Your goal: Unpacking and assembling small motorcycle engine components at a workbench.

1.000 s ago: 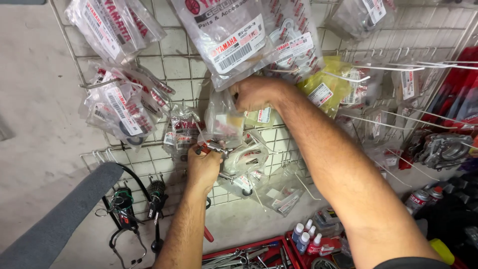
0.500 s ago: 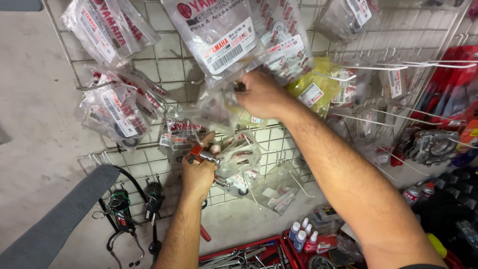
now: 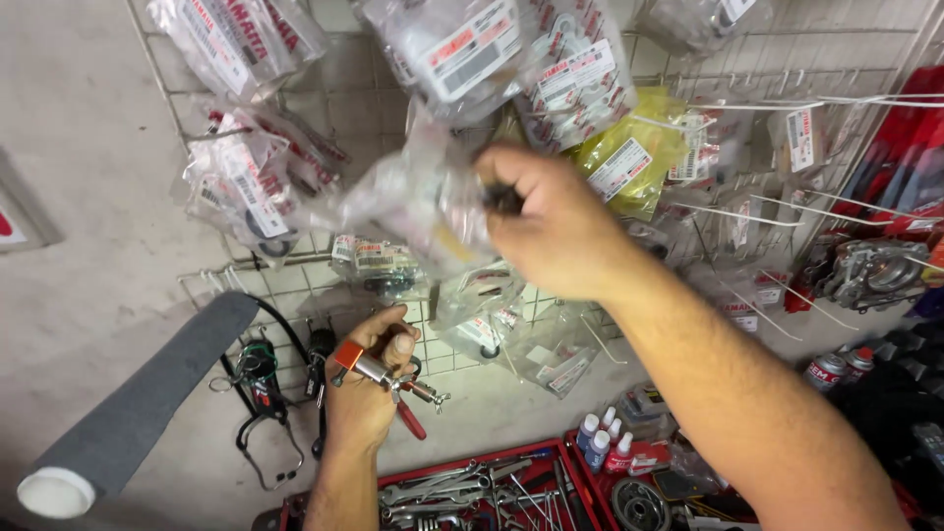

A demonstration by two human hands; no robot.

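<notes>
My right hand [image 3: 556, 221] is closed on a clear plastic bag [image 3: 418, 202] with a small part in it, held out in front of a white wire grid rack [image 3: 295, 280] on the wall. The bag looks blurred. My left hand [image 3: 366, 388] is lower, near the rack's bottom edge, and grips a small metal tool with red handles [image 3: 388, 379]. Several other bagged parts with labels hang on the rack's hooks around both hands, among them a yellow bag [image 3: 629, 162].
A grey foam-covered bar [image 3: 138, 403] juts in from the lower left. Black cables [image 3: 265, 393] hang below the rack. A red tool tray [image 3: 492, 487] with wrenches lies under my hands, with small bottles [image 3: 602, 438] and spray cans [image 3: 836, 369] to the right.
My right hand has pulled a clear bag away from the rack toward me. My left hand with the tool has dropped lower, off the hanging bags.
</notes>
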